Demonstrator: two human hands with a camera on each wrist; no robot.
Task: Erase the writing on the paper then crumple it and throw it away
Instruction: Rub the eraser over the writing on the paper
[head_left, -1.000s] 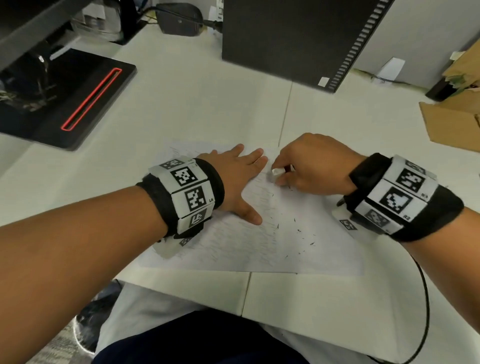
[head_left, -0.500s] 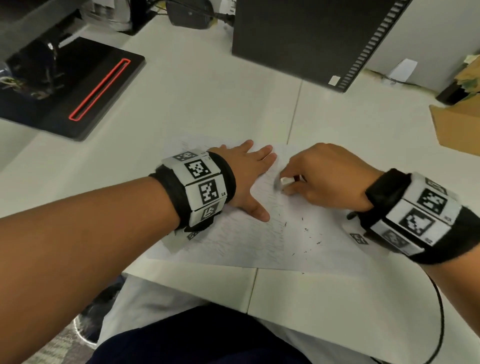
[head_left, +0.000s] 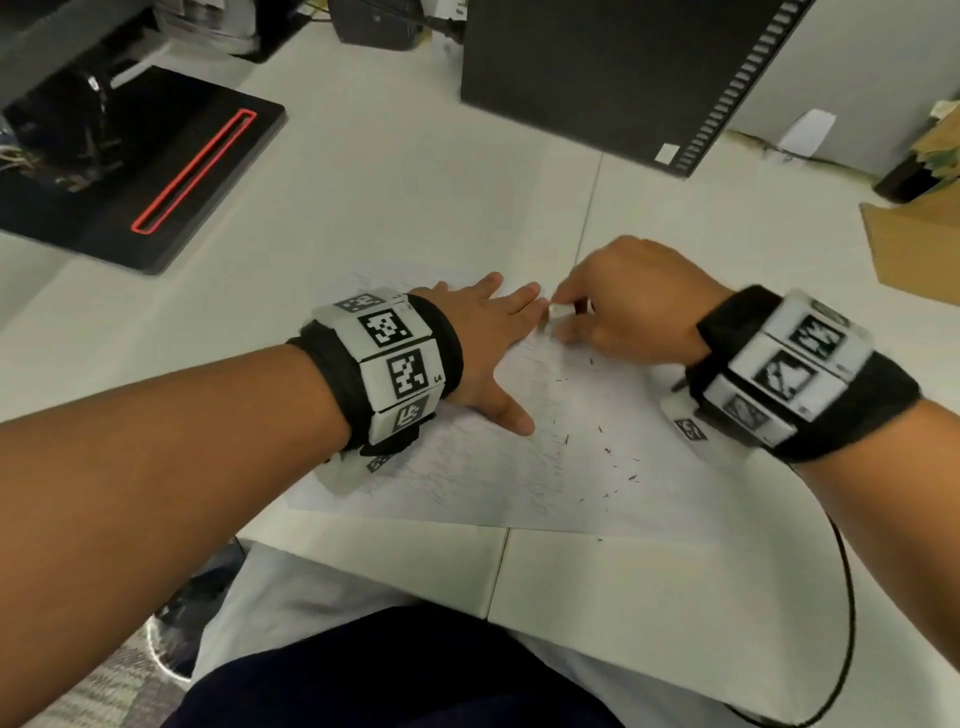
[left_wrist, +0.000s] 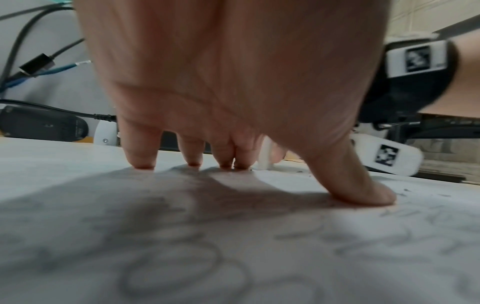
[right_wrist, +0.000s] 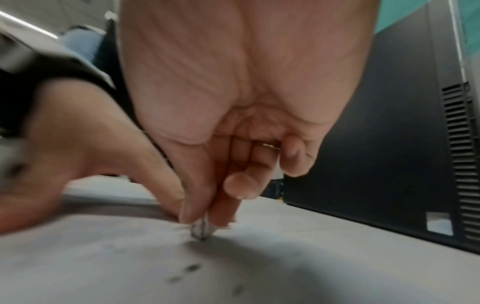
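Now the left hand (head_left: 485, 338) lies flat, fingers straight and spread, pressing the thin white paper (head_left: 519, 467) onto the smooth pale desk (head_left: 415, 208). Faint grey pencil loops cover the sheet's left part. The right hand (head_left: 623, 306) pinches a small white block eraser (head_left: 558, 312) between thumb and curled fingers, its smudged tip touching the sheet by the left fingertips, dark crumbs (head_left: 608, 452) scattered nearby.
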